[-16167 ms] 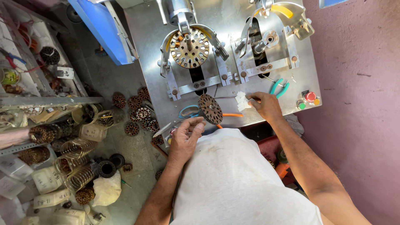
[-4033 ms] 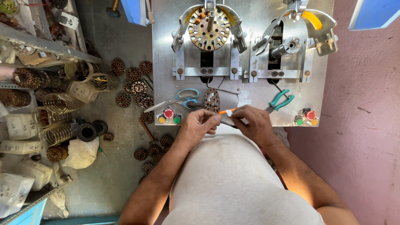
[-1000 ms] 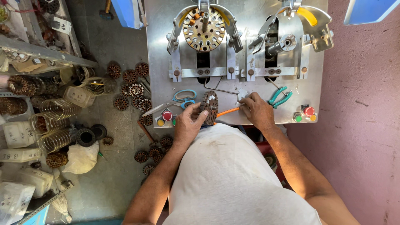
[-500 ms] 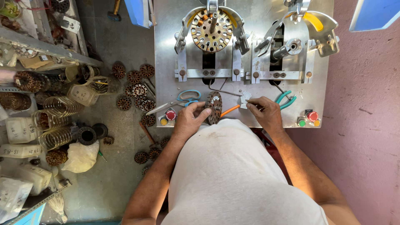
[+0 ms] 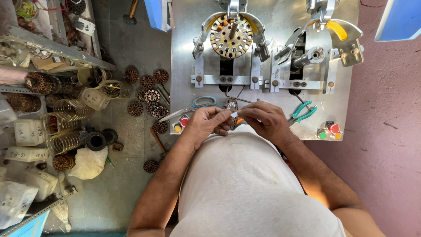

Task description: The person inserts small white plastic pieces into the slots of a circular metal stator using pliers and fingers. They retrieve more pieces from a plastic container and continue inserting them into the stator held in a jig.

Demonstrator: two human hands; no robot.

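My left hand [image 5: 205, 125] and my right hand [image 5: 265, 122] meet at the front edge of a steel machine bench [image 5: 184, 66]. Between them they hold a round slotted stator core [image 5: 230, 105], mostly hidden by the fingers. A small white strip sticks out between my fingertips, and an orange-handled tool [image 5: 239, 121] shows just below the core. Which hand carries the tool I cannot tell. Another stator core [image 5: 231, 37] sits clamped on the left winding head at the back of the bench.
Blue-handled scissors [image 5: 189, 108] lie left of my hands, teal pliers [image 5: 302, 112] to the right. Push buttons [image 5: 329, 131] sit at both front corners. Several stator cores [image 5: 149, 95] lie on the floor at left, beside wire coils [image 5: 66, 141], plastic jars and a shelf.
My hands have drawn closer together over the stator core. The view has shifted a little; the bench and the floor items stay put.
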